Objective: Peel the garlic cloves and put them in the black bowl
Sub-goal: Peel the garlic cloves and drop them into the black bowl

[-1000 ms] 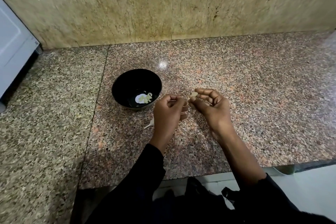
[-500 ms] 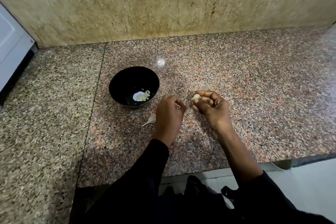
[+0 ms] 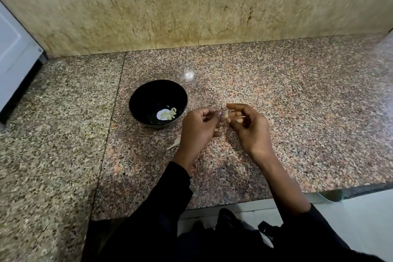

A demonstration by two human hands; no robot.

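Note:
A black bowl (image 3: pixel 136 101) stands on the granite counter with several peeled garlic cloves (image 3: pixel 169 114) lying in its bottom. Just right of the bowl, above the counter, both hands meet around one pale garlic clove (image 3: pixel 225 114). My left hand (image 3: pixel 200 127) pinches the clove with its thumb and curled fingers. My right hand (image 3: pixel 248 127) pinches the clove's other side with fingertips; a thin strip of skin runs across its fingers. A piece of white garlic skin (image 3: pixel 175 143) lies on the counter below the bowl, beside my left hand.
The speckled granite counter (image 3: pixel 297 112) meets a tan stone wall (image 3: pixel 191 6) at the back. A white appliance (image 3: pixel 14 53) stands at the far left. The counter's front edge (image 3: pixel 319 192) runs just below my forearms, with white floor beyond.
My hands were apart half a second ago, the clove in my right hand only. They have come together and my left hand now pinches the clove too.

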